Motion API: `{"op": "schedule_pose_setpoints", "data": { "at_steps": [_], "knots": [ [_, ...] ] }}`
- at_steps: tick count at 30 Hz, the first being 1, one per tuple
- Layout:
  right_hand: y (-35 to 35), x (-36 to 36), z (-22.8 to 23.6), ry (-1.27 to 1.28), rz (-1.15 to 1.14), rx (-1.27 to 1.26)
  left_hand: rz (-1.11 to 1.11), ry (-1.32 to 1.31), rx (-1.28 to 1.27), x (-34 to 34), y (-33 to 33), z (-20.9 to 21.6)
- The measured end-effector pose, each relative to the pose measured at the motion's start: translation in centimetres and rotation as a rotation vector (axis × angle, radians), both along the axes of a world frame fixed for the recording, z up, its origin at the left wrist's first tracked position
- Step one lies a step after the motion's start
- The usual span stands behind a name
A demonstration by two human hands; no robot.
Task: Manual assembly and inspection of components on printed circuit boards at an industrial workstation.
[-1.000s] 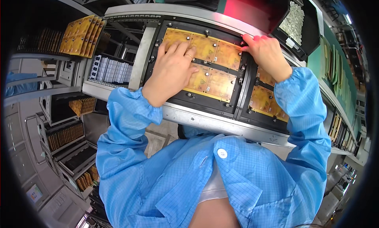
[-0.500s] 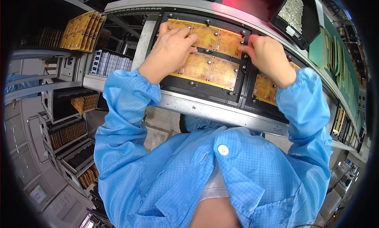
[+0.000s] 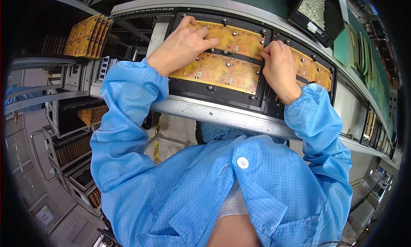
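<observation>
Fingers of the left hand (image 3: 185,45) are spread, those of the right hand (image 3: 280,70) bunched; whether anything is pinched cannot be told. In a black frame (image 3: 231,96), a lower yellow board (image 3: 239,75) is seated; beyond, an upper yellow board (image 3: 246,45) is touched at opposite ends. Farther, a black bin (image 3: 332,21) is seen.

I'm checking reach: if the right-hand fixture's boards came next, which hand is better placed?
Probably the right hand: it is close to those amber boards, while the left hand is at the neighbouring fixture's left end.
</observation>
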State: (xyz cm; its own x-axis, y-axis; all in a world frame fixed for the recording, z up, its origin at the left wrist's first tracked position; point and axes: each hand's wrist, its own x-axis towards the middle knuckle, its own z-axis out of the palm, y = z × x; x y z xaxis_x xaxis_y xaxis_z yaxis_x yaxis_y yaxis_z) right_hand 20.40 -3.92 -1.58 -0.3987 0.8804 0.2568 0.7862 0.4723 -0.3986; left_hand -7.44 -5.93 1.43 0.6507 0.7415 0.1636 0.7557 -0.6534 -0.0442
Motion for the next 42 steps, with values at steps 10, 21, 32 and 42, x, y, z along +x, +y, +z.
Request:
{"op": "schedule_pose_setpoints", "data": {
  "at_steps": [10,21,32,42],
  "knots": [
    [1.6,-3.9,1.2,-0.117,0.448,0.215,-0.051,-0.008,0.058,0.2,1.2,0.4],
    [0.0,-3.1,6.4,-0.271,0.271,-0.109,0.167,-0.341,0.076,2.1,-1.9,1.4],
    [-5.2,3.5,4.3,-0.112,0.707,0.136,0.14,-0.279,0.051,5.3,-9.8,-0.6],
    [2.0,4.3,7.3,-0.136,0.934,0.039,0.416,-0.647,-0.103,2.8,-11.2,1.6]
  ]
}}
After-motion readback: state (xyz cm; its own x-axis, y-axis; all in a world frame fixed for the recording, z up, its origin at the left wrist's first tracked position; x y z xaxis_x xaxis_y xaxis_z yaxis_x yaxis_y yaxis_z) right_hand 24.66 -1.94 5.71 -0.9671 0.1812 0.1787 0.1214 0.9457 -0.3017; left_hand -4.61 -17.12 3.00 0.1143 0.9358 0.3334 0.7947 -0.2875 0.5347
